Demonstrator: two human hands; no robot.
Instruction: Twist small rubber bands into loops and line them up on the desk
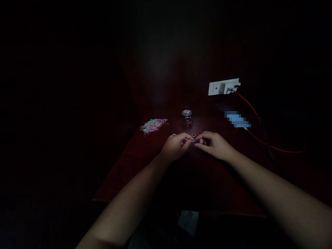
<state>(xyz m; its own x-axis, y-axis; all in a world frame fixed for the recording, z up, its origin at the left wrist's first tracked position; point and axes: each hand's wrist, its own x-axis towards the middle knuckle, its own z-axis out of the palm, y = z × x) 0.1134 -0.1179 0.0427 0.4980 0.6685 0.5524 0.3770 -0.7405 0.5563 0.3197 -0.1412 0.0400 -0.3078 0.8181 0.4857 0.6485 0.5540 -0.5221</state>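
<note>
- At 6 o'clock from the lidded clear jar (187, 117), the left hand (175, 144) and right hand (214, 144) meet above the dark red tabletop (129, 169).
- Item in work: small bluish piece (194, 140), possibly an elastic band, located between the two hands' fingertips.
- Grip: fingertips of both hands are close to the piece; cannot tell which are clamped on it.
- Adjacent: one pinkish ring-shaped band (193, 135) lies at 12 o'clock, just beside the fingertips.
- Supply: pile of multicoloured elastic bands (154, 126) at 10 o'clock.
- Progress (judged): handling of one piece is under way; the pile appears largely unworked. Finished count: not determinable.
</note>
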